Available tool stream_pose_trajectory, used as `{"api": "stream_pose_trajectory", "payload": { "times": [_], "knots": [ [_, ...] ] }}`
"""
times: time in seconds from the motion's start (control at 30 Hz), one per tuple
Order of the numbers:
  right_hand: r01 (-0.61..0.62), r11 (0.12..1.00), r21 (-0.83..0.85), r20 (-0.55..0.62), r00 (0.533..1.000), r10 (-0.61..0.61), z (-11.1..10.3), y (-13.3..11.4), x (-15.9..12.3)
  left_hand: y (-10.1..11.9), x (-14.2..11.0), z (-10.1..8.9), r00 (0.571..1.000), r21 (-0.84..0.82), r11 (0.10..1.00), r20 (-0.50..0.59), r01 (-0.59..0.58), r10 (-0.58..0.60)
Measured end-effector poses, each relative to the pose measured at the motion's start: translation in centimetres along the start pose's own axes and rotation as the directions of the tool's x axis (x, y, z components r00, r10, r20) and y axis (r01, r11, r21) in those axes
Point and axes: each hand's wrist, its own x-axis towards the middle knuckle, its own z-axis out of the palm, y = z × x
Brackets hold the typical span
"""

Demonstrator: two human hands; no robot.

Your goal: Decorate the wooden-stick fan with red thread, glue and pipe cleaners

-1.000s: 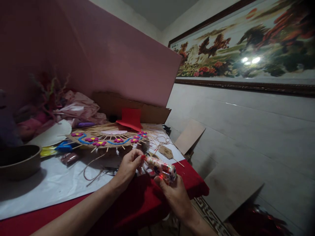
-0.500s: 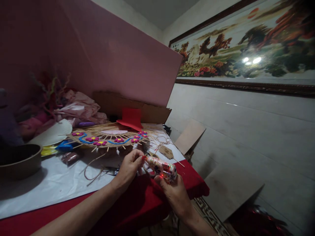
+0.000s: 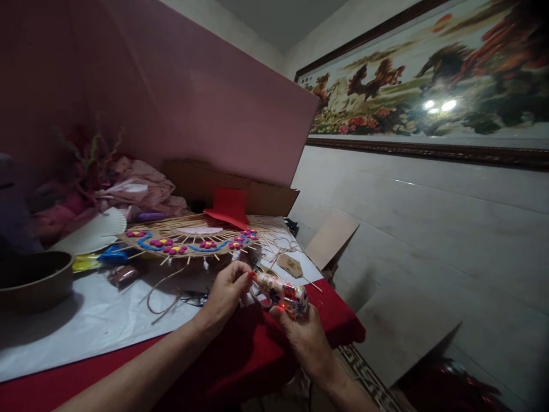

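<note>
My right hand [image 3: 305,339] grips a patterned glue gun [image 3: 282,293] with a small red light lit on its body. Its red nozzle points left at my left hand [image 3: 226,293], whose fingers are pinched together right at the tip on something too small to make out. Both hands hover over the table's front right corner, above the red cloth [image 3: 257,349]. Just behind them lies a fan-shaped piece of wooden sticks [image 3: 193,239] decorated with pink flowers and blue lines.
White paper [image 3: 98,320] covers the table. A dark bowl [image 3: 32,279] sits at the left, a white paper fan [image 3: 92,232], pink fabric [image 3: 137,189], a red paper hat [image 3: 229,209] and a cardboard box [image 3: 257,197] behind. Scissors [image 3: 193,297] and string lie near my left hand.
Almost nothing differs; both hands with the glue gun have stayed in place, shifting only slightly.
</note>
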Motion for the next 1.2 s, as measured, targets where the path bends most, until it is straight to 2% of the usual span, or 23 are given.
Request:
{"api": "stream_pose_trajectory", "payload": {
  "times": [0.4,0.9,1.2],
  "knots": [
    [-0.024,1.000,-0.009,-0.018,1.000,0.024,0.06,0.28,0.01,0.31,-0.05,0.10,1.000,-0.006,1.000,0.005,0.024,-0.024],
    [0.044,0.998,-0.038,-0.043,0.998,-0.045,-0.03,0.28,0.13,0.02,-0.05,0.06,0.999,-0.059,0.998,0.029,0.033,-0.031],
    [0.075,0.996,-0.050,-0.081,0.994,-0.079,0.00,0.15,0.12,0.04,-0.16,0.07,0.991,-0.126,0.983,0.035,0.134,-0.131]
  ]
}}
